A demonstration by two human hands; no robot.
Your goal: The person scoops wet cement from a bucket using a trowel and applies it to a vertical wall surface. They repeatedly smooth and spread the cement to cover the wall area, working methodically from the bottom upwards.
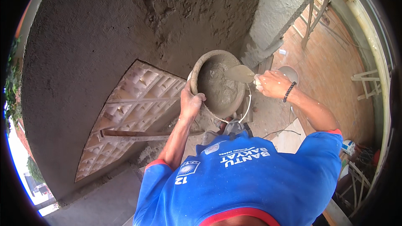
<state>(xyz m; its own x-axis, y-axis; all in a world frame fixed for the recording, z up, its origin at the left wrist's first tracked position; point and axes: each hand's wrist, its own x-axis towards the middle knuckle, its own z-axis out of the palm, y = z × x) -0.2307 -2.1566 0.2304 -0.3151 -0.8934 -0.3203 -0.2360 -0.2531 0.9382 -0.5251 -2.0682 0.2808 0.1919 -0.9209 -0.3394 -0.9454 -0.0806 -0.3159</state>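
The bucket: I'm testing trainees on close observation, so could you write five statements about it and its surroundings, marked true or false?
1. The left hand grips the side of the bucket. True.
2. The right hand holds a trowel. True.
3. The bucket is empty. False: it holds a wet-looking grey mix.
4. A bracelet circles the left wrist. False: the dark beaded bracelet is on the right wrist.
5. The shirt is green with yellow trim. False: the shirt is blue with red trim.
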